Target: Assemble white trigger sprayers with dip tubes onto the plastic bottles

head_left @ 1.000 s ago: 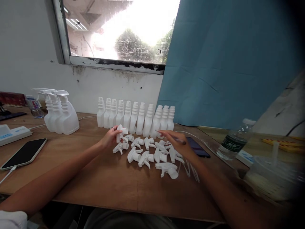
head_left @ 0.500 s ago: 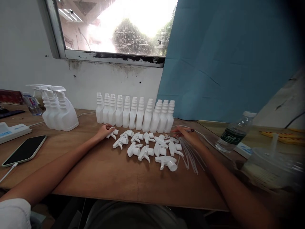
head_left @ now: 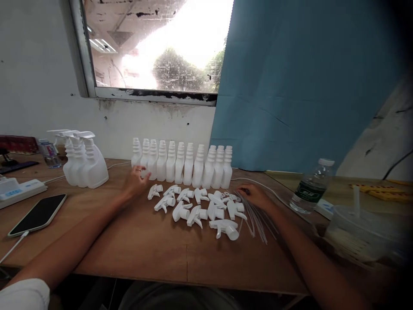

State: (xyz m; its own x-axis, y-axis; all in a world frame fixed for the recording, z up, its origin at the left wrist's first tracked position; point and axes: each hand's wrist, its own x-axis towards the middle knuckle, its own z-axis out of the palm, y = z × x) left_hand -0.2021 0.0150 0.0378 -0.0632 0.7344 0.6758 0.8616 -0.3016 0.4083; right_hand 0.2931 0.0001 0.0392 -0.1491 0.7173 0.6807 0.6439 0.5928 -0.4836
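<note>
Wooden tabletop point(head_left: 167, 249) under a window carries a row of white ribbed plastic bottles point(head_left: 182, 163). Left hand point(head_left: 137, 183), fingers loose and empty, touches the leftmost one; likely light, stiff, best taken by its neck. Right hand point(head_left: 254, 194) rests on thin clear dip tubes point(head_left: 256, 217); its grip cannot be told. White trigger spray heads point(head_left: 196, 206) lie between.

Both bare forearms stretched forward and converging, left hand point(head_left: 137, 182) raised slightly, fingers loosely curled and spread, holding nothing visible, right hand point(head_left: 254, 194) lying low, palm down, fingers bent inward, grip unclear, white sleeve at left upper arm.
</note>
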